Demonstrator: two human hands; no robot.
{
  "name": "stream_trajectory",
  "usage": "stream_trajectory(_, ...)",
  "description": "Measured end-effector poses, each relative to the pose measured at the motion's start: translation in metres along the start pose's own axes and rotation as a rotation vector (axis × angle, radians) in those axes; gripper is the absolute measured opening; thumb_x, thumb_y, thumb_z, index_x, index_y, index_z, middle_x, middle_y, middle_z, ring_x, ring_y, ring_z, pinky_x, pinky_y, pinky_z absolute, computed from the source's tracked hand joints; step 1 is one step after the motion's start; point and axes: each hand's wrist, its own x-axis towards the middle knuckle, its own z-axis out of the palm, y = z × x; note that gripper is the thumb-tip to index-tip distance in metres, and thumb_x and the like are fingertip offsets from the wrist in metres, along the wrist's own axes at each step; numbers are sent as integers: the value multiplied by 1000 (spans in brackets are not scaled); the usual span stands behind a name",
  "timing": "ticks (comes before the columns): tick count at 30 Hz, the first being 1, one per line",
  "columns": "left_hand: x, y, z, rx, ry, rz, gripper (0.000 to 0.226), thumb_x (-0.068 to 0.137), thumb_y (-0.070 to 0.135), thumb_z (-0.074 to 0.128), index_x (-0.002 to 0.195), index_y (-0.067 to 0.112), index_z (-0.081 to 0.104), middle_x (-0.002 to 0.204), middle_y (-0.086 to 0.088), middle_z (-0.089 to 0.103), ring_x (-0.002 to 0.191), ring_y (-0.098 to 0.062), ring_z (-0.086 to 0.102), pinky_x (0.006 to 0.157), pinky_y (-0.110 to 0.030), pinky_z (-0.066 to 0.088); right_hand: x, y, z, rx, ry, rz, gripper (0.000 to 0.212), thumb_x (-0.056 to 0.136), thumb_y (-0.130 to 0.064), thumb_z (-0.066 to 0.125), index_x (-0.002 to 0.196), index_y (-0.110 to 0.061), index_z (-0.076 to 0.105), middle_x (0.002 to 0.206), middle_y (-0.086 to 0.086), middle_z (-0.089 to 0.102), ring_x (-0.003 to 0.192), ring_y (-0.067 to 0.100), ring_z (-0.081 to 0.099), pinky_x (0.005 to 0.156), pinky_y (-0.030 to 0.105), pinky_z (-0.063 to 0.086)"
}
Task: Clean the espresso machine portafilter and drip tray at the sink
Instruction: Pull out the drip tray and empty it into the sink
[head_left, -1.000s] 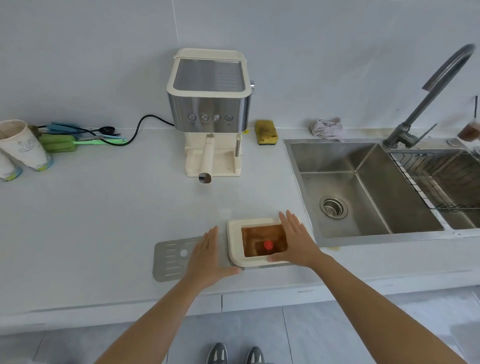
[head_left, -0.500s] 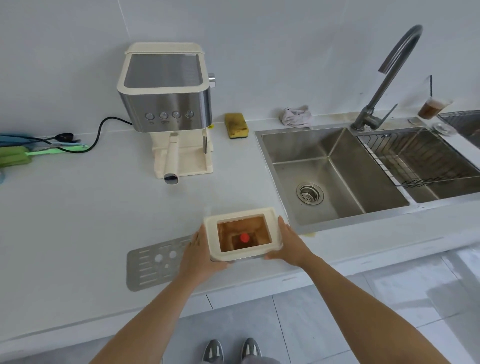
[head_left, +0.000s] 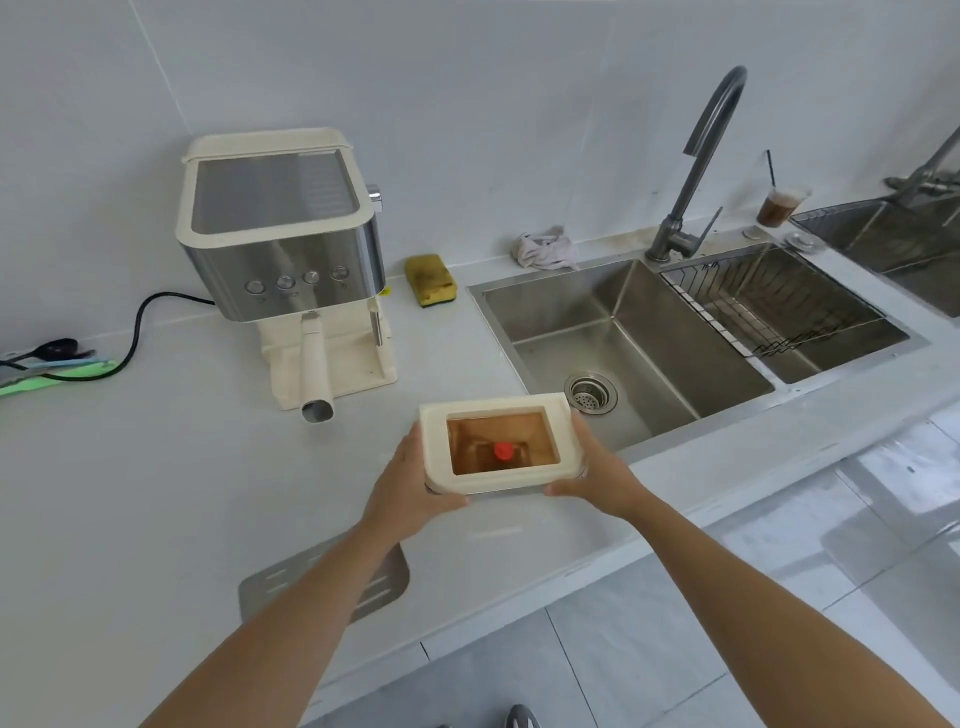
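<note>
On the head camera I saw the cream drip tray (head_left: 493, 406) held level above the surface (head_left: 156, 467), just beside the sink (head_left: 561, 312). The left hand (head_left: 410, 488) and right hand (head_left: 597, 473) clasped its opposite sides, fingers (head_left: 581, 434) curled against the walls. I judged it stiff, light plastic made awkward by brown liquid around a red float (head_left: 502, 451), so holding both sides and keeping it flat seemed safest.
</note>
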Motion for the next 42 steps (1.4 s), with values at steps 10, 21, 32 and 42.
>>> stream_trajectory(10, 77, 50, -2, -18, -27, 79, 85, 68, 20, 81, 136, 29, 30, 115, 16, 50, 100, -6, 50, 67, -3, 38, 31, -14, -71, 52, 106, -45, 93, 54, -38, 79, 134, -38, 30, 117, -13, 57, 111, 15, 56, 98, 45, 46)
stream_trajectory(21, 179, 101, 52, -49, 110, -26, 89, 71, 21, 79, 142, 27, 25, 112, 12, 52, 102, -12, 52, 76, -17, 42, 129, 25, -176, 120, 27, -123, 85, 63, -20, 81, 136, -25, 37, 117, -8, 60, 111, 17, 57, 98, 34, 46)
stream_trajectory(32, 235, 144, 124, -91, 262, -248, 87, 73, 19, 77, 143, 29, 24, 111, 16, 49, 105, -8, 46, 71, -5, 35, 204, 73, -257, 165, -193, -180, 73, 67, -17, 81, 128, -25, 41, 114, -10, 58, 108, 16, 55, 102, 37, 42)
stream_trajectory(42, 242, 163, 149, -66, 266, -356, 79, 76, 15, 75, 138, 29, 30, 101, 22, 50, 90, 4, 50, 61, 1, 41, 213, 103, -269, 293, -307, -155, 61, 71, -5, 76, 121, -22, 47, 100, -11, 61, 90, 3, 57, 65, 3, 44)
